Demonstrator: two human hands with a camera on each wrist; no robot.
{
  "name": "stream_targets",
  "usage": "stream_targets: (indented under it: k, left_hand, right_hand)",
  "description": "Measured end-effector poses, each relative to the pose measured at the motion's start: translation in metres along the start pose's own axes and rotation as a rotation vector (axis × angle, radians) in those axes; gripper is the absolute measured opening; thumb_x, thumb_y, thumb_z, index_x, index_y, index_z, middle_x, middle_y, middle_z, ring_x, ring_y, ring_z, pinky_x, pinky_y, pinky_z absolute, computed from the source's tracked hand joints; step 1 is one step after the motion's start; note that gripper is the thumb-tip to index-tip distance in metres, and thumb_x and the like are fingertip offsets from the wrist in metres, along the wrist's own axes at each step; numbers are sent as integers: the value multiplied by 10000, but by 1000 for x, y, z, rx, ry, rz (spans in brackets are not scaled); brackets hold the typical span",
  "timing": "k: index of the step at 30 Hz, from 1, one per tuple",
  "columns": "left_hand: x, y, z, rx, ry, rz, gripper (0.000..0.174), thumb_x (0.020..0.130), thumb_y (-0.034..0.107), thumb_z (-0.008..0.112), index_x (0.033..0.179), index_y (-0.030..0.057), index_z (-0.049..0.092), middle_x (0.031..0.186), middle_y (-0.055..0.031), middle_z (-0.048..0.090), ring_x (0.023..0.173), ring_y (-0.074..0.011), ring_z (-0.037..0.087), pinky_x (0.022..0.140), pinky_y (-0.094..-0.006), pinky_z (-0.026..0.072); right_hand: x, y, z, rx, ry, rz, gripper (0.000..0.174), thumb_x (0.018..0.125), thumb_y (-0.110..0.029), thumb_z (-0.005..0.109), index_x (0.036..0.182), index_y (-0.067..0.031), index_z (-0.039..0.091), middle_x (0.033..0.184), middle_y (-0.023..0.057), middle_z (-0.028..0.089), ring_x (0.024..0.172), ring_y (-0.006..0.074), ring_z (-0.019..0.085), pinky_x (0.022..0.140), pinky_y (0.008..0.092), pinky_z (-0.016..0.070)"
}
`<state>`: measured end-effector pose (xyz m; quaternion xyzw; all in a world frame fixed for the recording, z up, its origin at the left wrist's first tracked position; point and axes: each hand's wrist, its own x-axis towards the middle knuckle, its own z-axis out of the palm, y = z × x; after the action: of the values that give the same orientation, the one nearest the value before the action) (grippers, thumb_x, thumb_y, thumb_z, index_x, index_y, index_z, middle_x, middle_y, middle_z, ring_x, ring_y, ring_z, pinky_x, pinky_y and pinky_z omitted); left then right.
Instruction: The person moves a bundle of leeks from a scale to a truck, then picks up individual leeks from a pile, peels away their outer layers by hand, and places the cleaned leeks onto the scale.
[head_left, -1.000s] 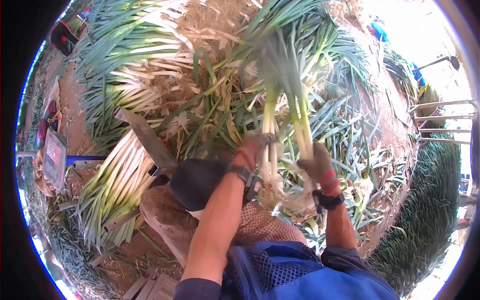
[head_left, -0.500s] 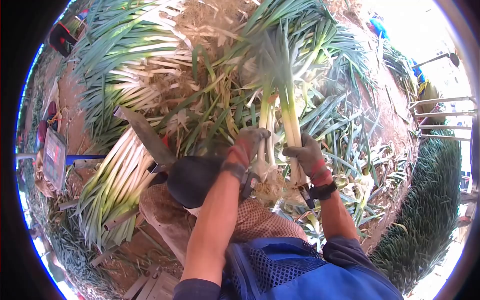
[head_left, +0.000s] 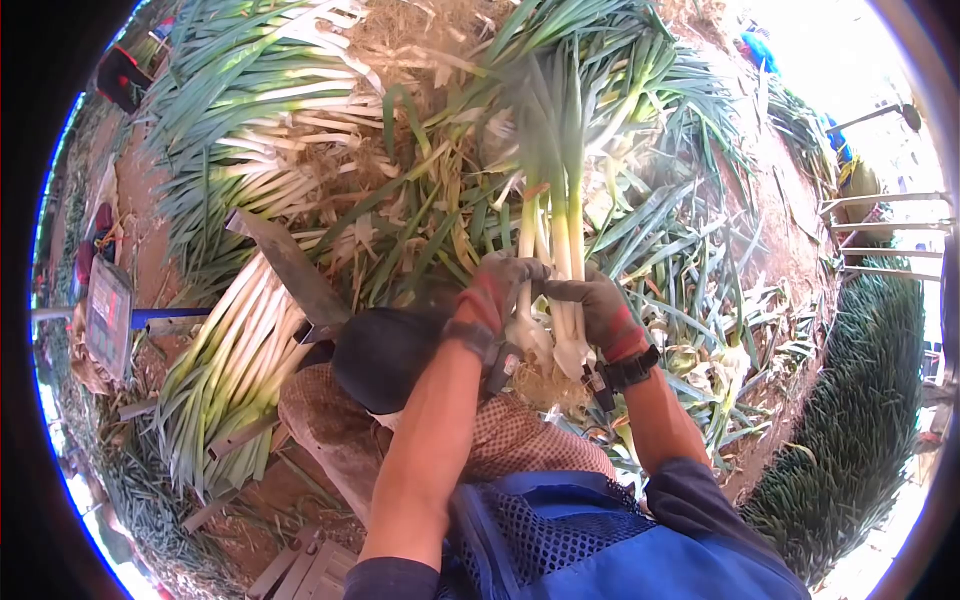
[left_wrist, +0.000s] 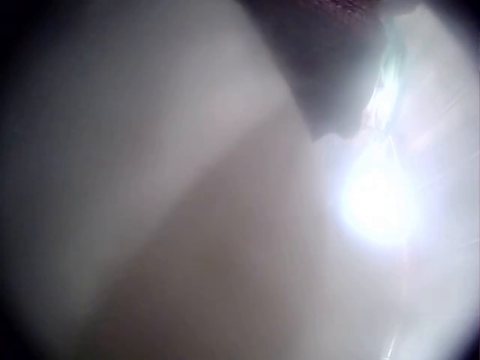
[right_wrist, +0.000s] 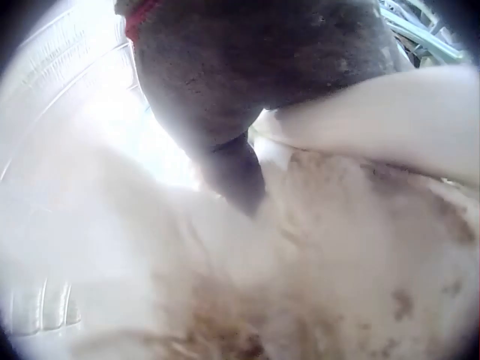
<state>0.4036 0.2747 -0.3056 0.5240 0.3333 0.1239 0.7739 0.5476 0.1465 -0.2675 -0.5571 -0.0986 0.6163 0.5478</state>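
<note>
Both hands wear grey and red gloves and hold long leeks upright, side by side, in the head view. The left hand [head_left: 503, 285] curls round the white stalks of the left leeks [head_left: 527, 240]. Close beside it, the right hand [head_left: 598, 310] grips the right leeks [head_left: 569, 245] near their white ends, its fingers reaching toward the left hand. Roots [head_left: 550, 385] hang below. In the right wrist view, the gloved right hand [right_wrist: 247, 82] lies against a pale stalk [right_wrist: 390, 120]. The left wrist view is blurred, with a dark glove edge [left_wrist: 330, 75] at the top.
Leeks lie piled at the upper left [head_left: 270, 100], and another bundle [head_left: 235, 360] rests beside a metal blade-like plate [head_left: 290, 270]. More leeks [head_left: 640, 60] lie ahead. Loose leaves [head_left: 700, 350] cover the ground at the right. A scale display [head_left: 108, 315] stands far left.
My right hand has moved left toward the left hand, bringing its leeks against the others. The left hand has shifted slightly, still gripping its stalks.
</note>
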Motion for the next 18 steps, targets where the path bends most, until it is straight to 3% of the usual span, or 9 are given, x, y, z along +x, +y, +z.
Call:
stream_targets:
  k: [3, 5, 7, 10, 14, 15, 16, 18]
  left_hand:
    - [-8, 19, 14, -217, 85, -38, 294, 926, 39, 579, 1182, -68, 676, 1137, -136, 733, 1048, -197, 691, 971, -285, 516]
    - [11, -15, -2, 62, -32, 207, 324, 949, 46, 540, 1235, -45, 663, 1185, -143, 721, 1084, -186, 684, 982, -291, 512]
    - [10, -6, -1, 148, -38, 143, 321, 957, 45, 520, 1232, -27, 671, 1183, -149, 721, 1091, -183, 684, 976, -296, 516]
    - [4, 18, 10, 73, 92, -248, 260, 949, 53, 529, 1128, -10, 707, 1092, -147, 737, 1039, -187, 693, 930, -302, 532]
    - [11, 15, 9, -10, 124, -304, 200, 930, 134, 589, 991, -9, 714, 940, -113, 731, 910, -194, 689, 837, -302, 545]
    - [13, 12, 8, -79, 115, -312, 203, 922, 157, 609, 966, -14, 708, 905, -104, 725, 877, -197, 685, 813, -300, 546]
    - [16, 10, 7, -122, 136, -349, 233, 915, 183, 622, 998, -19, 706, 908, -100, 722, 864, -199, 680, 806, -298, 544]
    - [18, 9, 5, -210, 181, -421, 311, 903, 234, 650, 1060, -29, 701, 915, -94, 715, 839, -203, 672, 792, -294, 541]
  right_hand:
    - [-8, -6, 8, -14, 25, 13, 286, 843, -77, 771, 1087, 42, 683, 936, 76, 716, 787, 159, 680, 725, 287, 543]
    - [-10, -8, 8, 7, 59, 18, 286, 841, -83, 775, 1081, 41, 681, 935, 76, 715, 782, 157, 679, 718, 289, 543]
    - [-6, -4, 2, 61, 111, 22, 281, 841, -90, 780, 1070, 39, 680, 937, 78, 714, 777, 152, 676, 711, 290, 542]
    - [6, 0, -8, 19, 200, 39, 288, 834, -104, 793, 1056, 37, 678, 920, 80, 711, 755, 156, 673, 681, 294, 541]
    - [12, -4, 0, -24, 168, 71, 243, 880, -211, 770, 998, -5, 718, 813, 55, 710, 705, 167, 673, 614, 302, 534]
    - [22, 10, -12, -252, 117, -45, 206, 892, -226, 748, 995, -48, 739, 817, 55, 717, 713, 186, 680, 624, 301, 537]
    - [29, 19, -18, -476, 94, -171, 178, 903, -241, 725, 992, -91, 760, 821, 55, 725, 720, 205, 687, 635, 301, 540]
    - [35, 26, -24, -498, 84, -201, 154, 897, -212, 715, 1001, -111, 767, 838, 57, 729, 730, 216, 690, 647, 304, 542]
